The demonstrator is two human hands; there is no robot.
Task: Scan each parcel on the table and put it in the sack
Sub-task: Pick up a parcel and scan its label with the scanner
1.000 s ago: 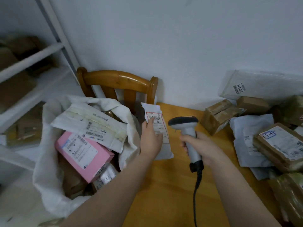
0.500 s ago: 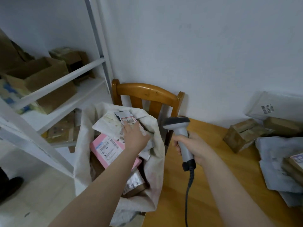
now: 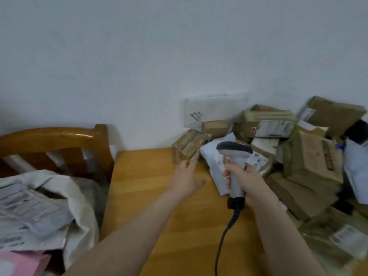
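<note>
My right hand (image 3: pixel 242 181) grips the handle of a grey barcode scanner (image 3: pixel 235 156) above the wooden table (image 3: pixel 147 188), its cable hanging down. My left hand (image 3: pixel 186 179) is empty, fingers extended, its fingertips at the near face of a small brown taped box (image 3: pixel 187 145). A heap of parcels (image 3: pixel 310 156) fills the right of the table: brown boxes and white mailers. The white sack (image 3: pixel 59 188) stands at lower left with a pink parcel (image 3: pixel 22 263) and labelled white mailers inside.
A wooden chair back (image 3: pixel 59 142) rises behind the sack, against the table's left edge. A white flat mailer (image 3: pixel 211 110) leans on the wall behind the heap. A pale wall closes the far side.
My left hand left the small white parcel in the sack and swung right across the table to the brown box. The view turned right. The scanner stayed in my right hand.
</note>
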